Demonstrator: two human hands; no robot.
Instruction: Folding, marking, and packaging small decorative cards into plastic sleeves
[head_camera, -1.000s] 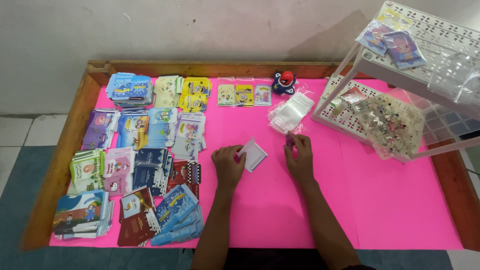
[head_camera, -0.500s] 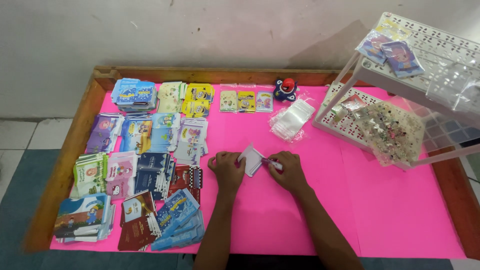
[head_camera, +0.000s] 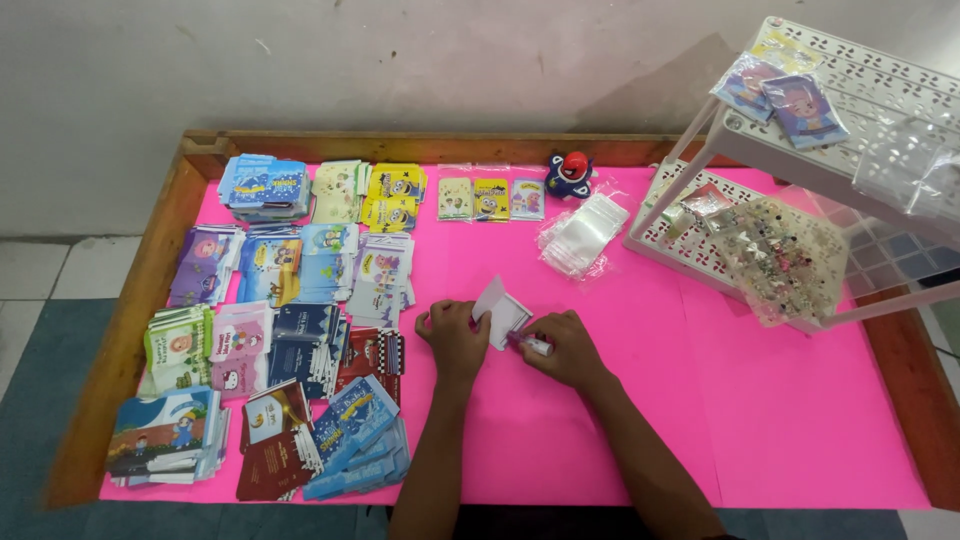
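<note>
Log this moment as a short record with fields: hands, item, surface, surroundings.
left hand: left hand steadies the small white card
right hand: right hand grips a small pen-like object at the card's edge
surface: pink sheet in a wooden tray table
left of the hands: stacks of printed packets
right of the hands: white perforated rack

table (head_camera: 150, 290) w/ pink sheet (head_camera: 800, 420) | card stacks (head_camera: 300, 330) | clear bags (head_camera: 583, 235) | rack (head_camera: 700, 250)

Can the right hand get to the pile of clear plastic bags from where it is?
Probably yes: the right hand lies just below the clear plastic bags, with only bare pink sheet between; it holds a small tube-like item, though.
</note>
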